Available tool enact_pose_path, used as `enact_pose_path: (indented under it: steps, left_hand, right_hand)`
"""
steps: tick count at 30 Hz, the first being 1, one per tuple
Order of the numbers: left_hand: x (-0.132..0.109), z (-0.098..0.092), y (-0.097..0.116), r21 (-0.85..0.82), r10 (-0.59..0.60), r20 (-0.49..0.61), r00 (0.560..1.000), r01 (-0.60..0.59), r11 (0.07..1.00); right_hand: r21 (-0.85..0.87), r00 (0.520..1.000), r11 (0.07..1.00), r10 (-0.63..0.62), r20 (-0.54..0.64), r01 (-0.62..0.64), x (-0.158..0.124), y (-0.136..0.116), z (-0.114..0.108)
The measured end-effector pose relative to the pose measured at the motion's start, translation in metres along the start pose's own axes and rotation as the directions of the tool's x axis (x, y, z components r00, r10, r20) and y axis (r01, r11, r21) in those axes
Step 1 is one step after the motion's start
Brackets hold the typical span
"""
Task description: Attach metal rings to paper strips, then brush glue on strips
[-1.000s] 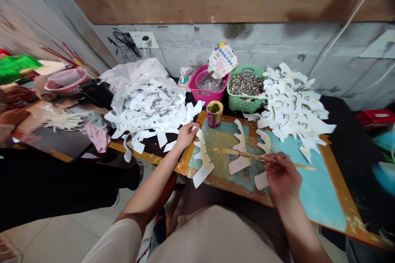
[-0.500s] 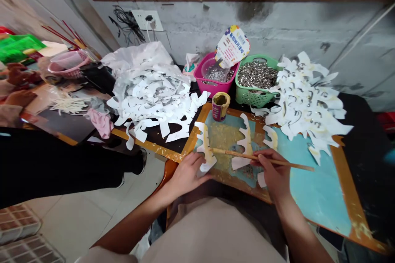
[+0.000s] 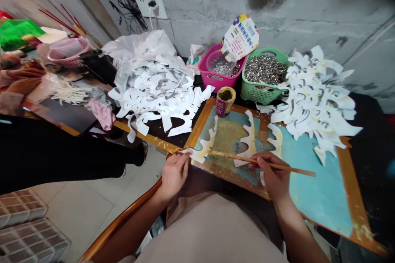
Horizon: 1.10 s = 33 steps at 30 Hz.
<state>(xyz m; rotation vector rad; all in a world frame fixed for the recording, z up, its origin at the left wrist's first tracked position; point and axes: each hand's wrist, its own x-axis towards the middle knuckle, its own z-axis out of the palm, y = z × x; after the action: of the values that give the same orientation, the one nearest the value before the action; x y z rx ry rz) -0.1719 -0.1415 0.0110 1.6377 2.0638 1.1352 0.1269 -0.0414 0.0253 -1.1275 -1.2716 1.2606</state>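
Observation:
My left hand pinches the lower left end of a white scalloped cut-out strip at the board's front left edge. Yellowish paste shows along part of that strip. In my right hand is a slim wooden brush, held like a pen, its tip on the strip's yellowed part. Two similar pieces, a middle strip and a right-hand strip, lie on the paste-smeared board. A purple tin with paste crusted on its rim stands behind them.
White cut-outs are heaped at the left, and pasted ones with metal rings at the right. A pink basket and a green basket hold metal pieces. Another person's hands are at the far left.
My left hand has moved left and slightly down, drawing the strip's lower end left, so the strip now lies slanted. The brush tip stays on it. The camera view has shifted slightly.

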Motion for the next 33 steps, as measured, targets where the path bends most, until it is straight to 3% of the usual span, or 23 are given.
enact_pose_path:
  steps: [4,7,9,13,16,20,24,28,33]
  left_hand:
    - [-0.006,0.010,0.007,-0.379,-0.319,-0.029,0.947,0.285,0.880]
    - [0.000,0.022,0.014,-0.582,-0.421,-0.066,0.905,0.308,0.753]
    - [0.007,0.028,0.018,-0.734,-0.489,-0.069,0.870,0.288,0.615]
    - [0.020,0.033,0.023,-0.869,-0.646,0.170,0.744,0.422,0.258]
    - [0.026,0.031,0.024,-0.823,-0.620,0.316,0.718,0.533,0.198]
    - [0.031,0.027,0.024,-0.800,-0.598,0.359,0.717,0.566,0.198]
    - [0.035,0.019,0.026,-0.792,-0.562,0.491,0.666,0.610,0.031]
    - [0.037,0.013,0.028,-0.816,-0.503,0.538,0.677,0.567,-0.111]
    - [0.039,0.015,0.031,-0.840,-0.536,0.530,0.657,0.492,-0.228]
  right_hand:
    - [-0.001,1.000,1.000,-0.009,0.005,0.009,-0.002,0.002,0.008]
    - [0.017,1.000,1.000,-0.001,-0.015,0.002,-0.003,0.005,0.011]
    - [0.048,0.999,0.999,0.012,-0.032,-0.011,-0.004,0.007,0.010]
    - [0.118,0.994,0.992,0.062,-0.093,-0.051,-0.009,0.012,0.007]
    - [0.158,0.989,0.984,0.095,-0.113,-0.076,-0.013,0.015,0.006]
    - [0.203,0.984,0.975,0.119,-0.130,-0.091,-0.016,0.015,0.007]
    - [0.268,0.987,0.960,0.116,-0.108,-0.083,-0.018,0.013,0.011]
    - [0.271,0.997,0.961,0.069,-0.047,-0.053,-0.020,0.013,0.012]
    - [0.186,0.996,0.982,-0.051,0.071,0.037,-0.022,0.019,0.006]
